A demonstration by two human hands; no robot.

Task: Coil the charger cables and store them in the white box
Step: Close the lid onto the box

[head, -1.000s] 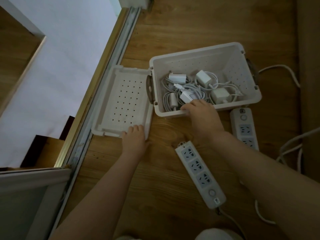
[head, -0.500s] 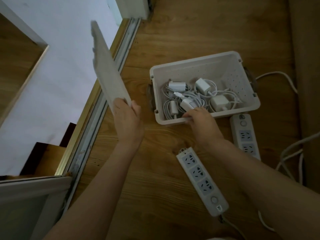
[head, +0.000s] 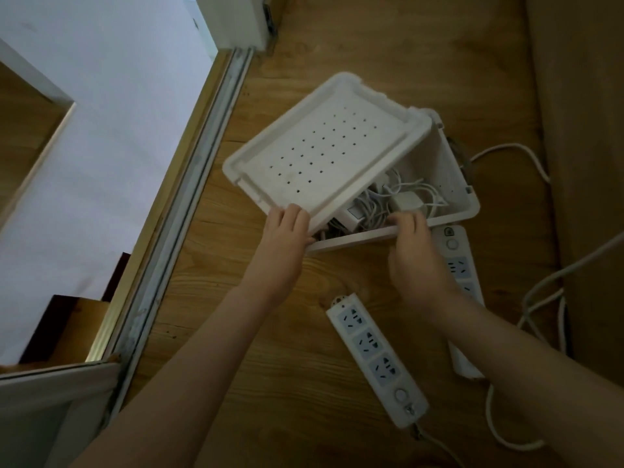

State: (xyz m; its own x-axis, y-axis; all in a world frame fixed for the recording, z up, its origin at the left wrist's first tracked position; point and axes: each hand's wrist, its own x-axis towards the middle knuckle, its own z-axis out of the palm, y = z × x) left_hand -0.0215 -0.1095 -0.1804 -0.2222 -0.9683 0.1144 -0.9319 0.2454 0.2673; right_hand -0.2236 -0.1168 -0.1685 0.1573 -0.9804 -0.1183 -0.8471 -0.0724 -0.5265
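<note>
Both hands are clamped: left hand (head: 287, 231) grips the lid (head: 324, 157) at its near corner, and right hand (head: 415, 251) grips the near rim of the white box (head: 452, 184). The lid lies skewed across the box's left end, above the charger cables (head: 405, 197) stored inside. It probably needs shifting right.

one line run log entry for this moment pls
step: lidding | right hand: grips near rim of white plastic box | left hand: holds perforated white plastic lid tilted over it, unseated | contents: white chargers and cables
</note>
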